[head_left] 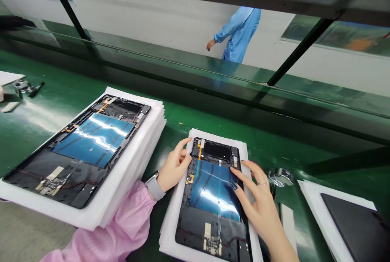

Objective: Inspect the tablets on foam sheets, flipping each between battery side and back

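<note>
An opened tablet housing (215, 189) with a shiny blue battery area lies on a stack of white sheets (170, 229). My left hand (173, 166) touches its upper left edge, thumb and index finger apart, holding nothing. Across its right edge rests my right hand (257, 197), fingers spread, with fingertips on the blue area and the rim. To the left, a second opened housing (91, 140) of the same kind tops a taller stack of white sheets (143, 148).
At the right, a dark flat panel (356, 225) lies on white sheets. A tape roll (280, 176) and a pale strip (288, 221) sit beside my right hand. Small metal items (22, 87) lie far left. Beyond the bench walks a person in blue (240, 30).
</note>
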